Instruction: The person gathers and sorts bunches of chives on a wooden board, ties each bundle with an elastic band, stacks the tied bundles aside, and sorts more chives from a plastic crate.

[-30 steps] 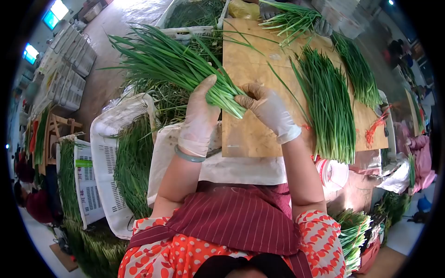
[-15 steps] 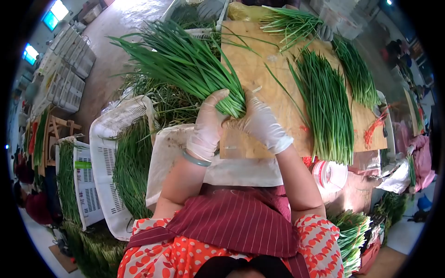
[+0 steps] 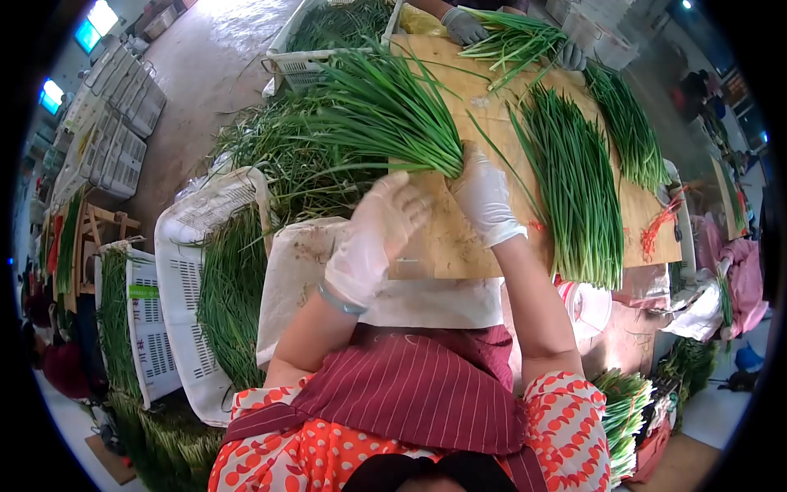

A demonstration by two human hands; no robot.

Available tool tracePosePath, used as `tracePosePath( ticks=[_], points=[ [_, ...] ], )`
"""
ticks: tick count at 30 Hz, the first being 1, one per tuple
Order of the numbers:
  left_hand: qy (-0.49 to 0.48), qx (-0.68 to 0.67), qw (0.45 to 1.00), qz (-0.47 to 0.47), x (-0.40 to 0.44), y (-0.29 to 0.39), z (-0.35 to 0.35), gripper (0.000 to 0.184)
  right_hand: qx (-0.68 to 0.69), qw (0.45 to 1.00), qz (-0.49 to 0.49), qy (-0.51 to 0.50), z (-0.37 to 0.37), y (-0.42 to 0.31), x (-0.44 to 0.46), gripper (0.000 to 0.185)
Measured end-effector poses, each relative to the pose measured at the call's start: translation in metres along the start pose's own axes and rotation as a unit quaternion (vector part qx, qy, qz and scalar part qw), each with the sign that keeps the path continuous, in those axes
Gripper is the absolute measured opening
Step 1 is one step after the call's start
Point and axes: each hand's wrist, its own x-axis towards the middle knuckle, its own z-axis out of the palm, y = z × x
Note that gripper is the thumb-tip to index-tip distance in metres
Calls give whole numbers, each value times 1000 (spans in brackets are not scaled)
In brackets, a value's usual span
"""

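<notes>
1. The green bunch (image 3: 393,107) is up in the air in front of the person, partly above the left edge of the worktop (image 3: 447,250).
2. The right hand (image 3: 482,190) is closest to it. Its fingers are wrapped around the pale stem ends and hold them tight.
3. The left hand (image 3: 387,220) is lower down, on the near side of the stems and a bit to the left. Its fingers are open and a little bent. They are blurry, but I see nothing in them.
4. From the left fingers, the stem ends are ahead and to the right. The bunch's long way runs from the right hand forward and to the left, so the leaf tips hang out over the messy pile of greens (image 3: 270,148).
5. On the right, a big laid bunch (image 3: 578,184) lies on the worktop, apart from the right hand.
6. Half a second ago, both hands were around the stems. Now the left one has let go, and the bunch has moved to the right.
7. Across the worktop, a co-worker's grey glove (image 3: 465,27) was over the far crate (image 3: 303,64); now it is by some cut greens (image 3: 518,43).
</notes>
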Motion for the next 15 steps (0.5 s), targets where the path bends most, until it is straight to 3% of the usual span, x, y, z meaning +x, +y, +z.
tracePosePath(
  ticks=[5,7,9,13,15],
  points=[
    [-35,-9,998,-53,-3,-8,9,48,-103,993,-44,33,-1,-10,-10,33],
    [-38,-20,998,-53,3,-7,16,48,-257,958,-122,17,-2,-30,-25,19],
    [-12,-93,995,-17,12,-8,17,46,-289,946,-148,3,5,-32,-39,25],
    [-21,-94,994,43,20,-7,-6,30,-304,943,-121,-63,-5,-42,-67,24],
    [-14,-126,991,32,16,5,-8,24,-322,935,-132,-72,-12,-41,-81,38]
  ],
)
